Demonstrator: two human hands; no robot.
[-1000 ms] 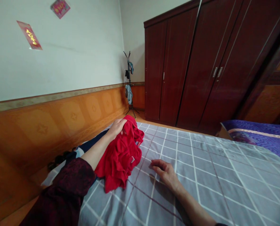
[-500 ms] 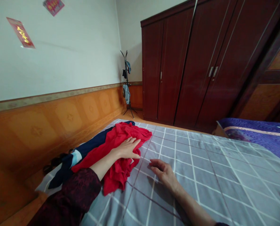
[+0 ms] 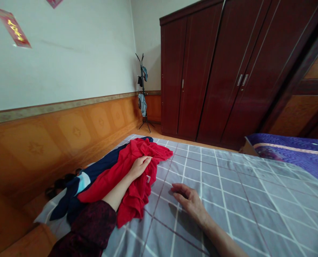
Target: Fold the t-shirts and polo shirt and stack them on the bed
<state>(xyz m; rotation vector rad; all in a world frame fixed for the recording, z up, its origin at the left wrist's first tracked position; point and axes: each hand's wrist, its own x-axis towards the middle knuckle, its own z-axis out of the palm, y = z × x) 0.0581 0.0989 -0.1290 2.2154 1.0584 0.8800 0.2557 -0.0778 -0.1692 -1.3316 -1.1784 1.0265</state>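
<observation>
Since the earlier frame, our left hand (image 3: 139, 167), just below centre, has drawn its spread fingers together; we judge its grip clamped on the red garment (image 3: 136, 189), lower left of centre over the navy garment (image 3: 101, 169), making the cloth controllable. Our right hand (image 3: 189, 201), lower right of centre, curves loosely, fingers and thumb apart, empty.

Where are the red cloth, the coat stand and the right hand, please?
Red cloth (image 3: 136, 194): head view, on its rumpled near part.
Coat stand (image 3: 143, 86): head view, on the middle of its pole.
Right hand (image 3: 188, 198): head view, on the back of the hand.
</observation>
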